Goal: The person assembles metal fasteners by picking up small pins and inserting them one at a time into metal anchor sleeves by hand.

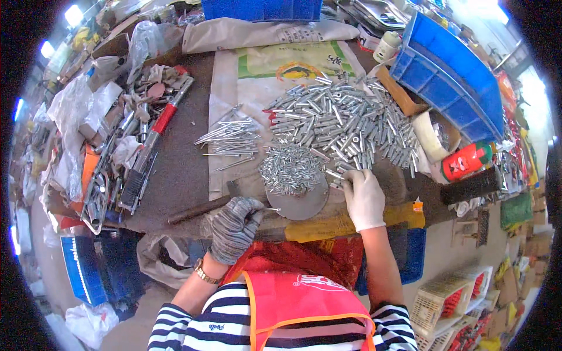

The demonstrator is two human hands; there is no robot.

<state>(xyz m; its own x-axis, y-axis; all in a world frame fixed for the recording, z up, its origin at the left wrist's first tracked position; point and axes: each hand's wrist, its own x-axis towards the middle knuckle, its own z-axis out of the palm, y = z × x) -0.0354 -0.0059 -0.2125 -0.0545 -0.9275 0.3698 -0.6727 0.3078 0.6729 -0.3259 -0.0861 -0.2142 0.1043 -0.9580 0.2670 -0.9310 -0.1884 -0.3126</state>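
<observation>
My left hand [236,229], in a grey striped glove, is closed on a thin metal rod [273,209] whose tip sticks out to the right. My right hand [364,200], in a white glove, has its fingers bent together at the near edge of a pile of short metal tubes [345,120]. A few tubes lie right at its fingertips; whether one is pinched there is hidden. Between my hands, small metal pins [291,168] are heaped on a round grey plate [298,205]. Long thin metal rods [233,138] lie in a bundle to the left.
A flattened woven sack [246,61] covers the table under the parts. Tools and plastic bags [140,140] crowd the left side. At the right stand a tilted blue bin [448,76], a red bottle [466,162] and a dark brush [471,185]. Another blue bin [263,10] sits at the back.
</observation>
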